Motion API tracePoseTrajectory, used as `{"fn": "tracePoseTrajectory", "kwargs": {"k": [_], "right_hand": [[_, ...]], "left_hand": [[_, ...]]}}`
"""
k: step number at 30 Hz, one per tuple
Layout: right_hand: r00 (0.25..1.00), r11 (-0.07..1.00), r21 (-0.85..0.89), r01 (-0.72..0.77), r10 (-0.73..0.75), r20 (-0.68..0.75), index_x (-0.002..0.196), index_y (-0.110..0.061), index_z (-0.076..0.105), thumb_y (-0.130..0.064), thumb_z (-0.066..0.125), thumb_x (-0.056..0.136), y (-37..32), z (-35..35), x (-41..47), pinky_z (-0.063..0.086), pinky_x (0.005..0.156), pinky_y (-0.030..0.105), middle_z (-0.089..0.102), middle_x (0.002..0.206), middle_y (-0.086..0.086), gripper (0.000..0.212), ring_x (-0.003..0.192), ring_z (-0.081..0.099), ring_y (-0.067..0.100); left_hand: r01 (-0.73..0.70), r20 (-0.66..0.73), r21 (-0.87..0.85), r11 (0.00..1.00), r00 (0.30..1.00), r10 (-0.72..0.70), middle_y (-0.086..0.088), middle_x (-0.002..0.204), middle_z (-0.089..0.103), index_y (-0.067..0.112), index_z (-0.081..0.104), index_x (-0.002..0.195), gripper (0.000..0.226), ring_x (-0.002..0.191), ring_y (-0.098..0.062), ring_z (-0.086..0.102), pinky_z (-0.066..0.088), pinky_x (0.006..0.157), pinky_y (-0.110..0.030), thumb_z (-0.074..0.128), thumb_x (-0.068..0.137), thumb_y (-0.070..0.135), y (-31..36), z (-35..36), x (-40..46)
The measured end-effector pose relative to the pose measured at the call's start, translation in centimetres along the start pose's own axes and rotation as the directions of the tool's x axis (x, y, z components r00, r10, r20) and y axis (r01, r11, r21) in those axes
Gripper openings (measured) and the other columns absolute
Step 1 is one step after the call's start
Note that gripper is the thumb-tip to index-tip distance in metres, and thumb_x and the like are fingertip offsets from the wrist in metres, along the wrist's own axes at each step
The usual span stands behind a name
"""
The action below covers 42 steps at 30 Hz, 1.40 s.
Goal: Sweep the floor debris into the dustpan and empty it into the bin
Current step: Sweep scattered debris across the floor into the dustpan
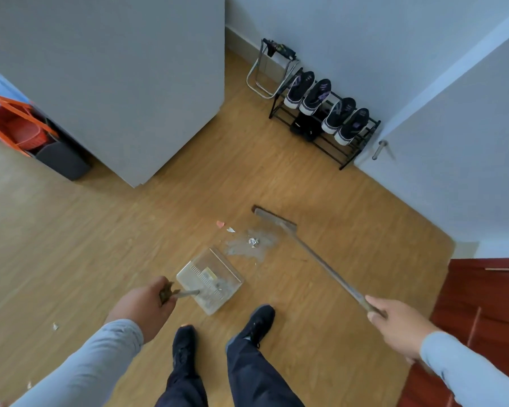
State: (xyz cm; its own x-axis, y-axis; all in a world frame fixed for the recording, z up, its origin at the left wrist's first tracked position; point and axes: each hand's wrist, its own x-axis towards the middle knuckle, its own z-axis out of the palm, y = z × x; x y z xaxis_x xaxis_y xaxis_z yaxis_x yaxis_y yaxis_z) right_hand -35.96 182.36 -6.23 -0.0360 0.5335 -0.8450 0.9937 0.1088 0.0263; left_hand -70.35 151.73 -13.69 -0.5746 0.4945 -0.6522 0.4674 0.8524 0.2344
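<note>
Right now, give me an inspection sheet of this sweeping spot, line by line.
Surface: wood-look floor, with a grey dust smear ahead of the feet.
Job's things: clear dustpan resting on the floor, mouth towards the dust; broom with its head beyond the smear; dark bin at far left, beside an orange basket.
Clutter: pink scrap, white scrap, crumpled bit in the dust, stray scrap at left.
Grips: left hand holds the dustpan handle; right hand holds the broom handle.
Cables: nothing seen.
Surroundings: shoe rack with sneakers, folded metal frame, white walls, red-brown door.
</note>
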Motion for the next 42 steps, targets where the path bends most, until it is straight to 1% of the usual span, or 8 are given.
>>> {"fn": "tracePoseTrajectory", "kwargs": {"k": [3, 6, 9, 20, 22, 26, 35, 42], "right_hand": [[0.999, 0.997, -0.079, 0.02, -0.023, -0.034, 0.154, -0.037, 0.034, -0.036, 0.041, 0.102, -4.2, -0.1, 2.7, 0.045, 0.04, 0.025, 0.062, 0.119, -0.004, 0.052, 0.064, 0.063, 0.021], [0.999, 0.981, -0.19, 0.034, -0.039, -0.024, 0.156, -0.033, 0.032, -0.03, 0.039, 0.101, -7.6, 2.2, 5.9, 0.055, 0.08, 0.032, 0.052, 0.145, 0.001, 0.056, 0.116, 0.062, 0.029], [1.0, 0.956, -0.293, -0.007, 0.015, 0.027, 0.153, -0.032, 0.035, -0.024, 0.039, 0.098, -7.5, 5.2, 5.2, 0.051, 0.096, 0.037, 0.055, 0.14, 0.002, 0.056, 0.118, 0.06, 0.028], [0.996, 0.992, -0.093, -0.08, 0.084, 0.039, 0.152, -0.039, 0.036, -0.034, 0.04, 0.101, 1.4, 10.6, -4.2, 0.058, 0.078, 0.03, 0.056, 0.136, -0.005, 0.052, 0.098, 0.067, 0.02], [0.992, 0.99, 0.082, -0.118, 0.114, 0.06, 0.152, -0.038, 0.037, -0.034, 0.041, 0.102, 2.5, 10.9, -6.6, 0.049, 0.046, 0.025, 0.063, 0.107, -0.005, 0.05, 0.062, 0.06, 0.017], [0.986, 0.927, 0.337, -0.166, 0.155, 0.06, 0.15, -0.035, 0.04, -0.026, 0.043, 0.101, 2.1, 11.4, -8.6, 0.035, 0.039, 0.022, 0.054, 0.055, 0.002, 0.05, 0.041, 0.043, 0.015], [0.95, 0.95, 0.231, -0.209, 0.142, 0.277, 0.128, -0.007, 0.057, 0.008, 0.039, 0.087, -7.0, 18.9, -4.0, 0.033, 0.048, 0.027, 0.055, 0.072, 0.011, 0.048, 0.062, 0.044, 0.023], [0.945, 0.985, 0.158, -0.074, 0.019, 0.327, 0.149, -0.022, 0.042, -0.013, 0.036, 0.097, -6.4, 19.4, -8.2, 0.044, 0.043, 0.025, 0.064, 0.082, 0.012, 0.054, 0.056, 0.052, 0.021]], "left_hand": [[-0.004, 0.007, 0.01, 1.0, 1.0, 0.004, 0.011, 0.074, 0.064, 0.033, 0.052, 0.099, 0.015, 0.064, -0.012, 0.063, 0.058, 0.063, -0.031, 0.053, 0.095, 0.048, 0.0, -0.2, 0.1], [-0.01, 0.0, 0.007, 1.0, 1.0, 0.01, 0.01, 0.075, 0.065, 0.032, 0.053, 0.101, 0.016, 0.066, -0.012, 0.064, 0.058, 0.063, -0.031, 0.052, 0.096, 0.047, -0.2, -0.3, 0.2], [-0.021, 0.002, 0.016, 1.0, 1.0, 0.021, 0.01, 0.077, 0.065, 0.031, 0.053, 0.103, 0.017, 0.068, -0.013, 0.064, 0.058, 0.065, -0.032, 0.052, 0.096, 0.046, -0.5, -0.2, 0.3], [-0.088, 0.004, -0.026, 0.996, 0.996, 0.088, 0.008, 0.086, 0.064, 0.026, 0.055, 0.11, 0.023, 0.074, -0.017, 0.064, 0.056, 0.067, -0.031, 0.05, 0.097, 0.044, -0.8, 1.3, -1.6], [-0.104, 0.012, -0.017, 0.994, 0.994, 0.104, 0.009, 0.084, 0.064, 0.027, 0.055, 0.109, 0.022, 0.072, -0.016, 0.064, 0.057, 0.067, -0.032, 0.049, 0.097, 0.045, -1.2, 1.2, -2.4], [-0.145, 0.035, 0.06, 0.988, 0.989, 0.143, 0.011, 0.079, 0.062, 0.027, 0.053, 0.106, 0.02, 0.069, -0.014, 0.063, 0.056, 0.064, -0.031, 0.047, 0.098, 0.044, -1.3, 0.8, -2.6], [-0.142, 0.036, 0.153, 0.978, 0.99, 0.138, 0.006, 0.078, 0.061, 0.024, 0.052, 0.105, 0.019, 0.066, -0.016, 0.06, 0.051, 0.058, -0.03, 0.045, 0.099, 0.04, -0.2, 2.0, -1.9], [-0.127, 0.025, 0.142, 0.982, 0.992, 0.125, 0.006, 0.077, 0.062, 0.026, 0.051, 0.101, 0.017, 0.066, -0.017, 0.062, 0.053, 0.058, -0.029, 0.045, 0.098, 0.041, -0.1, 1.4, -1.7]]}}
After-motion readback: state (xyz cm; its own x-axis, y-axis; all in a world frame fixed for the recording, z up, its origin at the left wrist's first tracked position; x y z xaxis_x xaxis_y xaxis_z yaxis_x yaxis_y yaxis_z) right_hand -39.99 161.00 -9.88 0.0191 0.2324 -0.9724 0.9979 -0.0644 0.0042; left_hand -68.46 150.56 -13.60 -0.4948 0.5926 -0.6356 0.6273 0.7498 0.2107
